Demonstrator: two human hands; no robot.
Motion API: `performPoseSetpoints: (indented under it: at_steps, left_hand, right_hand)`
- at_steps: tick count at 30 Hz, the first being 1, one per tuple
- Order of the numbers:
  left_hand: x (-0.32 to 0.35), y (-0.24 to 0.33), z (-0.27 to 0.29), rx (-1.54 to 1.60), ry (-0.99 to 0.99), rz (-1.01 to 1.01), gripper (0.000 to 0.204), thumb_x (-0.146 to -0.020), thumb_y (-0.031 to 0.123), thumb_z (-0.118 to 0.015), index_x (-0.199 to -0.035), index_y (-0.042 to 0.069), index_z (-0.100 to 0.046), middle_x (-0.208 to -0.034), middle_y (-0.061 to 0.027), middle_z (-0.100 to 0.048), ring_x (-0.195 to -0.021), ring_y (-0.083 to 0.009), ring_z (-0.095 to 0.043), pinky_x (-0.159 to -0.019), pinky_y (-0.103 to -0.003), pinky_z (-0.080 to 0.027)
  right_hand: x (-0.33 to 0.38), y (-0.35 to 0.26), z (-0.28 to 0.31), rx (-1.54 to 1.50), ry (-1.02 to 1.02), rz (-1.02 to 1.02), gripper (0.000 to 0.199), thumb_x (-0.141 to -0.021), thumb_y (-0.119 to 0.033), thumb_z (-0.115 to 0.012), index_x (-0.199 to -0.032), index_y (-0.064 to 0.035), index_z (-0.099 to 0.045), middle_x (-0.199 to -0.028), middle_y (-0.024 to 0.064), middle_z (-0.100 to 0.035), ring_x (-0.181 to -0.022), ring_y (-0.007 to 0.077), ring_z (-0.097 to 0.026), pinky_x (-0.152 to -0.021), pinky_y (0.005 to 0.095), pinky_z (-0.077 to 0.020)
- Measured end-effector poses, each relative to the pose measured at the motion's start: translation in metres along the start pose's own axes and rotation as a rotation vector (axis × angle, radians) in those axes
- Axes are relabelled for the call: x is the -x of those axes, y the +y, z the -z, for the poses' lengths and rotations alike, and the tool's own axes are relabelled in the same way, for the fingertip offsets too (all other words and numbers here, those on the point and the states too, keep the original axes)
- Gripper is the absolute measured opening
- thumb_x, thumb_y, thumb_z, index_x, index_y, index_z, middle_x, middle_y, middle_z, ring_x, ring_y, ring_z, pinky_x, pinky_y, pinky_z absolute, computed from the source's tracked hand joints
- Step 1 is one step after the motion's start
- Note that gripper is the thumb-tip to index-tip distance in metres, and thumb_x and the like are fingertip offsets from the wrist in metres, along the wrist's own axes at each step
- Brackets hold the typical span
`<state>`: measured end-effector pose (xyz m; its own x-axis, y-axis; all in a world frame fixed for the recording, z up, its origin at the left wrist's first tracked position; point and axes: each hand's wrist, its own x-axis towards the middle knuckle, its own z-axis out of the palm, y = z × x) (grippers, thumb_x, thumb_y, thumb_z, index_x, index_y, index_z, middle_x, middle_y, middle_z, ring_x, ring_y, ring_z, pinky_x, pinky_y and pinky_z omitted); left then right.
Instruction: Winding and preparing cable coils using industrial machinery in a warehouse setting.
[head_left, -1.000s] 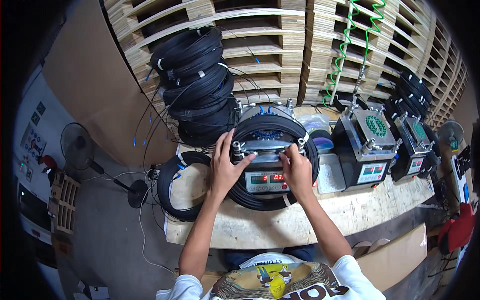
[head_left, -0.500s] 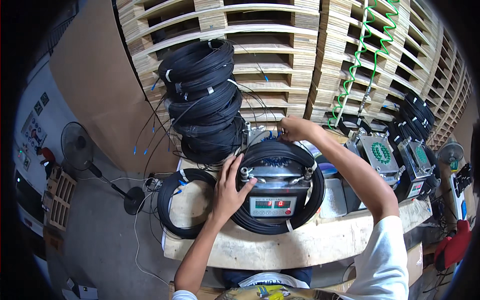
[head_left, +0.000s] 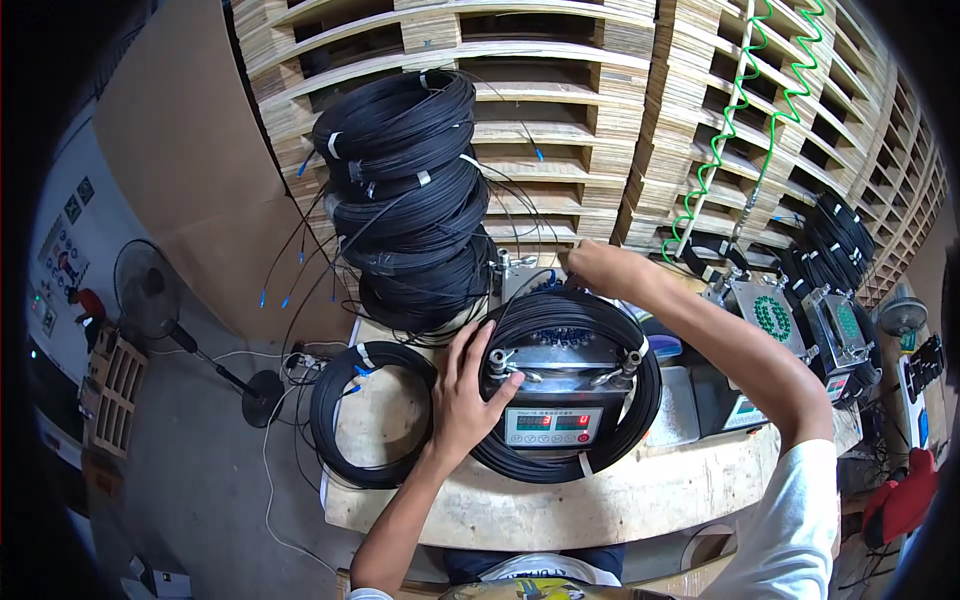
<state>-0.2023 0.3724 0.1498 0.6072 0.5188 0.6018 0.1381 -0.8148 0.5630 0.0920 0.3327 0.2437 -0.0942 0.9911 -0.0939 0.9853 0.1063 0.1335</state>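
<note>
A large coil of black cable (head_left: 640, 420) lies around a metal polishing machine with a digital display (head_left: 553, 425). My left hand (head_left: 466, 392) rests on the coil's left side, fingers stretched out and thumb spread toward the machine's corner clamp. Reaching over the coil's far side, my right hand (head_left: 603, 268) is closed, with its fingertips pointing down by some blue connectors (head_left: 549, 284); whatever it pinches is hidden. More blue connectors (head_left: 562, 337) sit in a ring on the machine's top. One thin black cable arches up just left of my right hand.
A tall stack of black cable coils (head_left: 410, 200) stands back left, loose blue-tipped ends hanging out. Another coil (head_left: 325, 430) lies on the wooden table (head_left: 600, 510) at left. Two machines with green-dotted tops (head_left: 768, 316) stand right. Pallets (head_left: 540, 70) rise behind; a floor fan (head_left: 150, 290) stands left.
The view has shifted slightly. A thin cable now arches up left of my right hand, which stays behind the coil. My left hand keeps its place on the coil.
</note>
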Motion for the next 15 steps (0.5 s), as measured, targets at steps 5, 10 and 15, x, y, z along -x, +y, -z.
performPoseSetpoints:
  at_steps: [5,10,15]
  left_hand:
    - [0.000,-0.002,-0.005,0.023,0.039,-0.017,0.069,-0.089,0.037,-0.072,-0.146,0.007,-0.047,-0.143,-0.0205,-0.048,-0.127,-0.0414,-0.052,-0.104,-0.048,-0.046]
    - [-0.002,0.000,0.001,0.052,0.001,0.014,0.070,-0.090,0.040,-0.072,-0.146,0.007,-0.046,-0.142,-0.0213,-0.049,-0.127,-0.0407,-0.052,-0.105,-0.047,-0.044]
    - [-0.015,0.002,0.004,0.085,0.001,0.024,0.064,-0.093,0.042,-0.069,-0.139,0.001,-0.051,-0.136,-0.0223,-0.053,-0.124,-0.0398,-0.054,-0.105,-0.047,-0.043]
  right_hand:
    - [-0.004,0.011,-0.009,-0.177,0.064,-0.111,0.022,-0.088,-0.018,-0.070,-0.091,0.0042,-0.069,-0.093,0.0227,-0.071,-0.089,0.0407,-0.069,-0.079,0.0485,-0.0563]
    - [-0.008,0.017,-0.014,-0.376,0.156,-0.101,0.031,-0.094,-0.021,-0.064,-0.080,0.0067,-0.064,-0.072,0.0236,-0.065,-0.067,0.0386,-0.065,-0.062,0.0469,-0.0495]
    - [0.000,0.001,-0.011,-0.776,0.121,-0.381,0.034,-0.094,-0.024,-0.063,-0.087,0.0086,-0.068,-0.067,0.0136,-0.065,-0.060,0.0205,-0.063,-0.062,0.0380,-0.0518]
